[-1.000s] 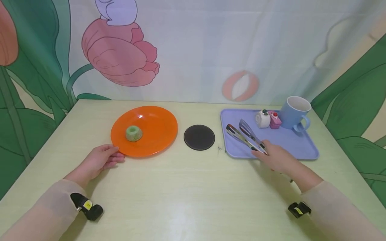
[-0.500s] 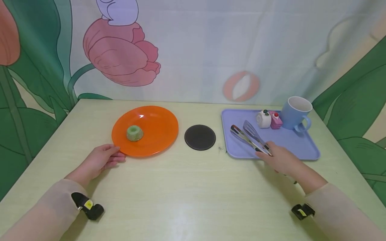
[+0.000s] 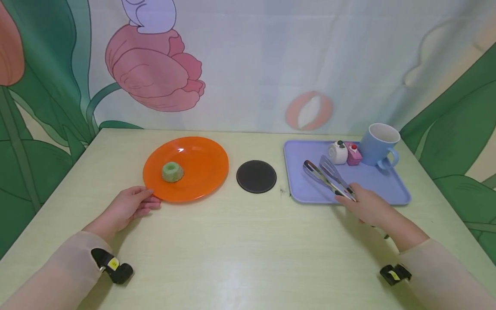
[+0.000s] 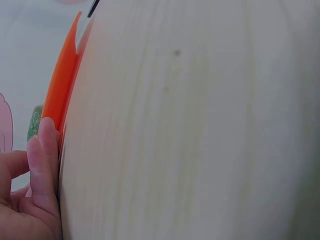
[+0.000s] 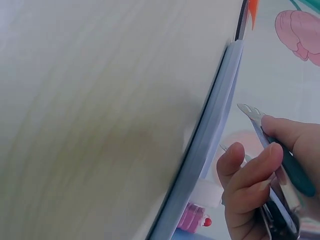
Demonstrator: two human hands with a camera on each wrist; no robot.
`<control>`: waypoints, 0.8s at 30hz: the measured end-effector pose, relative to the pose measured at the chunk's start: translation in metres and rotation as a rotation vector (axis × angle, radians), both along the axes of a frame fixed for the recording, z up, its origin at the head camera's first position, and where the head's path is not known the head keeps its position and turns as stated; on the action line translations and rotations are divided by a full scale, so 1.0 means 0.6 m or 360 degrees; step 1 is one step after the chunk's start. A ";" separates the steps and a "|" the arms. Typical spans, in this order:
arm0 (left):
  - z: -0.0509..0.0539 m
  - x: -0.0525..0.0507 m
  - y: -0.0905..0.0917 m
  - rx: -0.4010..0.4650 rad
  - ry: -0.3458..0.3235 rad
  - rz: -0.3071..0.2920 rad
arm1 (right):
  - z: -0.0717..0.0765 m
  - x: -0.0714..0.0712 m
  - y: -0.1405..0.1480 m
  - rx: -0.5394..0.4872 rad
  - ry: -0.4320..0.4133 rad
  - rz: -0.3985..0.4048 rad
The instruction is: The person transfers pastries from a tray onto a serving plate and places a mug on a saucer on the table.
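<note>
My right hand [image 3: 366,206] grips metal tongs [image 3: 329,183] over the front of the lavender tray [image 3: 379,191], their two tips apart. In the right wrist view, thumb and fingers curl round the tongs [image 5: 280,175]. A white roll cake [image 3: 338,153] and a pink cake [image 3: 353,155] sit at the tray's back, beside a blue mug [image 3: 375,146]. My left hand [image 3: 125,207] holds the front-left rim of the orange plate [image 3: 197,172], thumb on top, fingers at its edge. On that plate sits a green ring-shaped cake [image 3: 172,172].
Between plate and tray lies a round black coaster [image 3: 256,176] on the pale table [image 3: 232,245]. A printed curtain [image 3: 248,64] hangs along the table's back edge.
My right hand has moved slightly to the right, carrying the tongs with it. The left hand, the plate and the cakes have stayed in place.
</note>
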State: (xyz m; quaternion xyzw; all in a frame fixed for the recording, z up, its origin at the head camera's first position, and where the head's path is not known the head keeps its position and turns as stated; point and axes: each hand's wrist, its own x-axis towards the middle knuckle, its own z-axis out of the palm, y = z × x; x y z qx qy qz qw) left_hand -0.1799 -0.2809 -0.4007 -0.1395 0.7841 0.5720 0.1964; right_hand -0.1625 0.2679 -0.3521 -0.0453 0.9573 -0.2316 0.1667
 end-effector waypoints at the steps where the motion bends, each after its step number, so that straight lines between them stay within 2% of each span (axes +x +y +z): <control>1: 0.000 0.000 0.000 -0.0001 0.0004 -0.0001 | 0.001 0.001 0.001 0.0002 0.0006 0.0000; 11: -0.002 0.001 -0.002 0.0006 0.0009 -0.0001 | -0.003 0.006 0.021 -0.0003 0.0060 0.0000; 24: -0.004 0.000 -0.004 -0.0006 0.0006 -0.0020 | -0.008 0.011 0.054 0.0077 -0.0029 -0.0070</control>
